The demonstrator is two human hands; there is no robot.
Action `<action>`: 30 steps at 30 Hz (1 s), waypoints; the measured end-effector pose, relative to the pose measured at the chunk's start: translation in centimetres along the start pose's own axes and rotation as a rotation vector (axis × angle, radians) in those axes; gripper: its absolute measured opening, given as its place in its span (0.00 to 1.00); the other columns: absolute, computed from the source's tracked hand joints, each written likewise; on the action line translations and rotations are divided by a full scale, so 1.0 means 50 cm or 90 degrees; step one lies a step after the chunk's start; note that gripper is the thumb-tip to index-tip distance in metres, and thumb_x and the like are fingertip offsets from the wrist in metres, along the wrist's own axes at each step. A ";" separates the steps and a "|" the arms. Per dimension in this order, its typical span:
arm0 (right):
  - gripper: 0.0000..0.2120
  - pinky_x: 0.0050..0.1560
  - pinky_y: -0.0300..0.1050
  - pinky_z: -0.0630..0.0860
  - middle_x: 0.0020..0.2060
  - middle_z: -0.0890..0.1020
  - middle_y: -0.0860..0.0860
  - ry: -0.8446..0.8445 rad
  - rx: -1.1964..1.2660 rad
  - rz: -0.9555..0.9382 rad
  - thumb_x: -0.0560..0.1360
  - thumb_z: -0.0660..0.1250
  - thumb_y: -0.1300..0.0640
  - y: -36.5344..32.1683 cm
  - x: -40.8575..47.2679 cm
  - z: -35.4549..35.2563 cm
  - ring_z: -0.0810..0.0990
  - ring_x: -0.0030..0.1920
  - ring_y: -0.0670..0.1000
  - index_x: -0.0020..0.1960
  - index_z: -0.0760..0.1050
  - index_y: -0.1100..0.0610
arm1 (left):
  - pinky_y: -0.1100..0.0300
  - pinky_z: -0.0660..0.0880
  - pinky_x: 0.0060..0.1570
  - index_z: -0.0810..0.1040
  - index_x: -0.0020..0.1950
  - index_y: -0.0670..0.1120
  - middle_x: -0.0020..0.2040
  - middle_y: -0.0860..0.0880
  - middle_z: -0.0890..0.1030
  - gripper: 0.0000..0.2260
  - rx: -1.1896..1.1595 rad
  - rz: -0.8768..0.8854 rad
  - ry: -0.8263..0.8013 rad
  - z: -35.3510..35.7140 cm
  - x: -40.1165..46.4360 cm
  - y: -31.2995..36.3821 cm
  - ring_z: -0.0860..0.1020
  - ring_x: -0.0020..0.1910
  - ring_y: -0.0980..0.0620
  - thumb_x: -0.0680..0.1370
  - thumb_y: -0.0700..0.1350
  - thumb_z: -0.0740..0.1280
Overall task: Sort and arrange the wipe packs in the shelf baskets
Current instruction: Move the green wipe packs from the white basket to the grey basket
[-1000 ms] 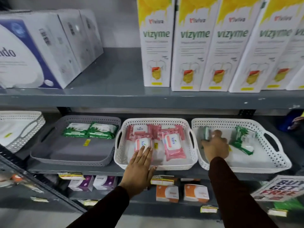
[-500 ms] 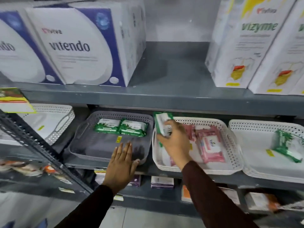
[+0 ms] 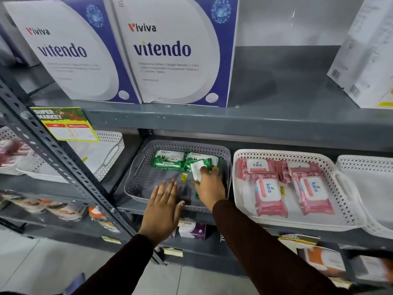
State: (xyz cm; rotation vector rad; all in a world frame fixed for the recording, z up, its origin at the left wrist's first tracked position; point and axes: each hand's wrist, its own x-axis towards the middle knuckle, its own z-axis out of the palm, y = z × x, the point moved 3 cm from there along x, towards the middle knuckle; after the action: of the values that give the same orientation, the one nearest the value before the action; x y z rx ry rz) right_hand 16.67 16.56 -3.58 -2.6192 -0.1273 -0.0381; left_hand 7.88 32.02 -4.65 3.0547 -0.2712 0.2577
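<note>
A grey basket (image 3: 138, 179) on the middle shelf holds two green wipe packs (image 3: 169, 159) along its back. My right hand (image 3: 209, 187) is inside this basket, shut on a third green wipe pack (image 3: 198, 168), which it holds just in front of the right-hand pack. My left hand (image 3: 162, 204) lies flat and open over the basket's front rim, fingers spread. To the right, a white basket (image 3: 348, 201) holds several pink Kara wipe packs (image 3: 268, 194).
Another white basket (image 3: 361, 167) sits at the far right and one more (image 3: 110, 150) to the left behind a slanted steel upright (image 3: 53, 154). Large Vitendo boxes (image 3: 170, 52) stand on the shelf above. Small boxes (image 3: 192, 229) fill the shelf below.
My right hand carried the green pack from the far-right white basket, across the pink-pack basket, into the grey basket. My left hand shifted left onto the grey basket's front rim. The view panned left.
</note>
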 end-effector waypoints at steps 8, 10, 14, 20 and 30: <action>0.19 0.62 0.53 0.75 0.60 0.77 0.61 0.138 0.142 -0.055 0.78 0.64 0.50 0.021 -0.030 -0.116 0.75 0.62 0.62 0.64 0.75 0.60 | 0.49 0.48 0.75 0.52 0.79 0.41 0.79 0.45 0.52 0.29 -0.064 0.058 0.045 -0.013 0.020 0.110 0.44 0.78 0.46 0.82 0.58 0.44; 0.19 0.61 0.54 0.76 0.59 0.79 0.60 0.213 0.152 -0.045 0.77 0.64 0.50 0.077 -0.050 -0.178 0.75 0.61 0.61 0.65 0.75 0.58 | 0.50 0.47 0.75 0.52 0.79 0.42 0.79 0.46 0.51 0.29 -0.084 0.096 0.057 -0.023 0.040 0.187 0.44 0.78 0.47 0.83 0.57 0.44; 0.20 0.62 0.55 0.75 0.60 0.79 0.60 0.291 0.133 0.019 0.76 0.67 0.54 0.241 -0.092 -0.284 0.75 0.63 0.60 0.66 0.75 0.58 | 0.49 0.48 0.75 0.50 0.79 0.42 0.78 0.46 0.50 0.28 -0.111 0.162 0.049 -0.018 0.072 0.344 0.46 0.78 0.46 0.82 0.55 0.47; 0.20 0.57 0.55 0.75 0.59 0.80 0.59 0.313 0.038 0.169 0.74 0.67 0.52 0.514 -0.152 -0.413 0.76 0.61 0.62 0.65 0.75 0.57 | 0.53 0.44 0.74 0.53 0.78 0.42 0.77 0.46 0.52 0.28 -0.123 0.228 0.036 0.012 0.102 0.586 0.48 0.77 0.47 0.82 0.56 0.49; 0.27 0.65 0.62 0.68 0.73 0.63 0.67 0.153 -0.105 0.521 0.76 0.64 0.45 0.926 -0.215 -0.541 0.66 0.69 0.68 0.72 0.64 0.53 | 0.49 0.45 0.73 0.58 0.77 0.42 0.77 0.44 0.59 0.28 -0.045 0.269 -0.008 0.056 0.121 0.813 0.53 0.77 0.45 0.82 0.56 0.50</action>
State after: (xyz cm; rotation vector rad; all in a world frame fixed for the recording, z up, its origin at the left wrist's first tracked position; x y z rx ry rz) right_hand 10.43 -37.75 -3.53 -2.5990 1.0562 -0.0778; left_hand 6.90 -9.15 -4.37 2.8970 -0.9072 0.2418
